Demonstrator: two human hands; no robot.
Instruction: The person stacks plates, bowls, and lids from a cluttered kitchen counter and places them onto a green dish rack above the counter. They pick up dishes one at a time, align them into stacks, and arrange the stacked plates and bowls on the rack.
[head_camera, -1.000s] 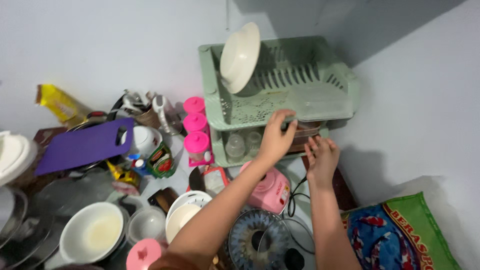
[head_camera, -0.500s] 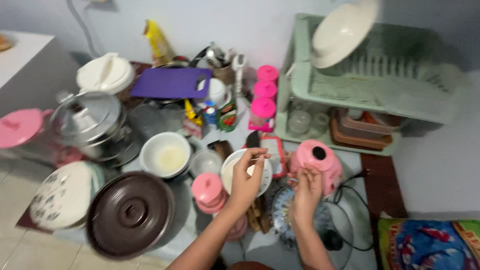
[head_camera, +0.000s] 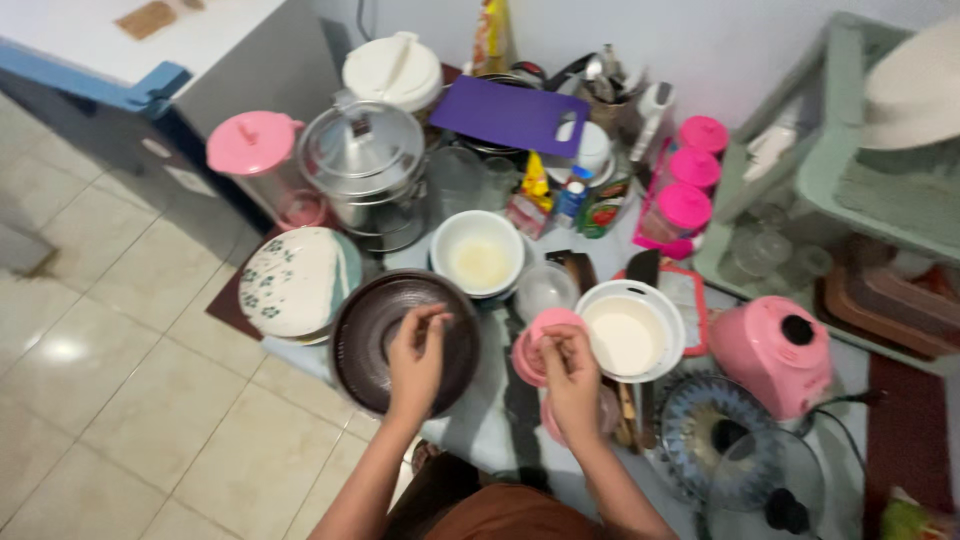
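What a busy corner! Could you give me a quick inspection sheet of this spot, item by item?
Surface: pale mat on tiled floor, crowded.
Things in hand: left hand over the dark brown round lid; right hand at the pink lid.
Clutter: white bowl, white strainer bowl, flowered plate, purple cutting board, steel pot, pink jars.
Hands: both bare, fingers curled; grip unclear.
Cables: black cord by the pink appliance.
Surroundings: green dish rack, white wall.

Purple cutting board (head_camera: 508, 114), green dish rack (head_camera: 850, 150), floral plate (head_camera: 295, 281).
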